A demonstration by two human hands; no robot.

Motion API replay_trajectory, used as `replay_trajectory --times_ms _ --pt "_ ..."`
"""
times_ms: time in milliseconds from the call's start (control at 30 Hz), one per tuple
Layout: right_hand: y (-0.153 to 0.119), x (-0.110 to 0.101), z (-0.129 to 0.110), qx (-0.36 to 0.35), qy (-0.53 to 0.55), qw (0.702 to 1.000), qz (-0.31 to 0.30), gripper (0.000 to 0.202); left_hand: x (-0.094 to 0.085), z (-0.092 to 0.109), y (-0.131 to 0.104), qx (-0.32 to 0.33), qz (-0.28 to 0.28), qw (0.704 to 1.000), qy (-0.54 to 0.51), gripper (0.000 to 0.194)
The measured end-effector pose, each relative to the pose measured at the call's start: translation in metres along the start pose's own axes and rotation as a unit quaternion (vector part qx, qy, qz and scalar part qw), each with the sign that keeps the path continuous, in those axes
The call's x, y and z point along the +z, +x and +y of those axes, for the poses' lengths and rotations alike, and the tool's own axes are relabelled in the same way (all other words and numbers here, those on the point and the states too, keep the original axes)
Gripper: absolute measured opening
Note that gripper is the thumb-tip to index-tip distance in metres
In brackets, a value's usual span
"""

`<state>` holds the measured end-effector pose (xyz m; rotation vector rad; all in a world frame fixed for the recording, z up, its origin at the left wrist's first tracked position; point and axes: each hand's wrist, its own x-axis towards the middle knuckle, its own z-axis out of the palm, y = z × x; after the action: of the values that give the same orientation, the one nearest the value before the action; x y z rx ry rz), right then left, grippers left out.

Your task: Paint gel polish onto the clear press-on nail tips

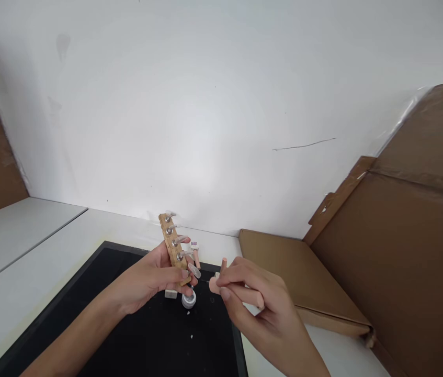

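My left hand (158, 272) grips a wooden nail-tip stand (173, 245), held tilted above a black mat. Clear false nails stand out from its round metal holders. The nearest clear nail (194, 270) is at the stand's lower end, by my fingertips. My right hand (256, 293) is closed around a pink-handled nail polish brush (248, 296), its thin dark tip pointing left, close to that nail. Whether the tip touches it I cannot tell. A second pink rod-like piece (224, 264) sticks up between my right fingers; its lower part is hidden.
Under my hands is the black mat (158, 340), with a small round white-lidded jar (189, 299) and a whitish block (170, 294). A pink-capped bottle (196, 256) lies behind the stand. Flat cardboard (295, 267) borders the right; a white wall (205, 104) rises behind.
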<state>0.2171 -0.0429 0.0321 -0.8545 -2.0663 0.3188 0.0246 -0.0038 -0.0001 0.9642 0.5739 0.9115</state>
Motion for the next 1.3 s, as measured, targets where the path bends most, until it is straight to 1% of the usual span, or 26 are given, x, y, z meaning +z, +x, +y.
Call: replay_trajectory --times_ms 133,233,367,467,600,800,1100,1200,1300 --pt "-0.0011 0.0011 0.0023 -0.017 0.015 1.0 0.015 0.018 -0.0025 -0.0023 0.0011 0.001 -0.008 1.0 -0.001 0.054" --pt "-0.0009 0.0015 0.0033 -0.016 0.016 1.0 0.004 0.019 -0.0032 -0.0032 0.0011 0.003 -0.014 1.0 0.0 0.052" --pt "-0.0013 0.0003 0.0034 -0.018 0.012 1.0 -0.005 0.019 -0.0032 -0.003 0.0005 0.006 -0.012 1.0 -0.001 0.053" --pt "-0.0023 -0.0003 0.0033 -0.02 0.015 1.0 0.0 0.019 -0.0039 -0.0035 0.0009 0.003 -0.006 1.0 0.002 0.053" --pt "-0.0021 0.0001 0.0024 -0.023 0.025 0.999 0.011 0.02 -0.0038 -0.004 0.0019 0.005 -0.011 1.0 0.002 0.05" --pt "0.0001 -0.0008 0.0013 -0.028 0.02 0.999 -0.02 0.022 -0.0013 -0.0004 0.0014 0.0 -0.006 1.0 -0.001 0.051" --pt "-0.0004 -0.0001 0.0024 -0.03 0.038 0.999 -0.018 0.025 -0.0037 -0.002 0.0005 0.0 -0.002 1.0 0.001 0.053" --pt "0.0011 -0.0006 0.0008 -0.031 0.027 0.999 -0.03 0.023 -0.0022 -0.0009 -0.0003 0.0 0.001 1.0 0.001 0.051" --pt "0.0008 -0.0008 0.0005 -0.036 0.025 0.999 -0.029 0.021 -0.0013 0.0005 -0.0003 -0.001 0.001 1.0 -0.002 0.051"
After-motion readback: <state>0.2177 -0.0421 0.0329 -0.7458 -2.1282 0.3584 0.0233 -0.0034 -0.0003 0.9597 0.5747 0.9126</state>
